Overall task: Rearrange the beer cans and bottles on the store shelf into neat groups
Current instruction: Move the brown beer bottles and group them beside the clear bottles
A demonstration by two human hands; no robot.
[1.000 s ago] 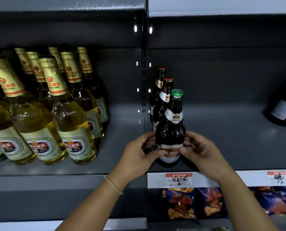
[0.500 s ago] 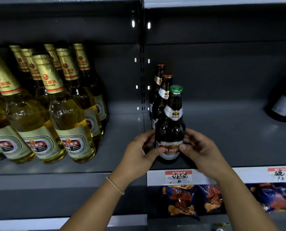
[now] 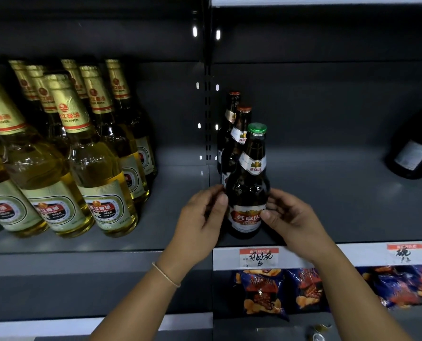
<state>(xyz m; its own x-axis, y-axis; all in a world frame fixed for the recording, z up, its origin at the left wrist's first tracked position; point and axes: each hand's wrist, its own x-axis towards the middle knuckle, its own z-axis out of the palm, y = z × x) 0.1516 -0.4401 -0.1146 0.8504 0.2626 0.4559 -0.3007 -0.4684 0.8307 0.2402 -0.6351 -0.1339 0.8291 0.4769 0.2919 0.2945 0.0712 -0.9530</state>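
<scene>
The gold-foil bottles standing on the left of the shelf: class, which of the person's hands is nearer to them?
Left. The left hand grips the green-capped bottle on the side facing the gold-foil bottles; the right hand holds its far side.

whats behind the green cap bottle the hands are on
Two more brown bottles with reddish caps stand in a row behind the green-capped bottle. It covers their lower bodies, so their main labels cannot be seen.

Dim, wide-angle bending at edges; glare perhaps from overhead.
</scene>
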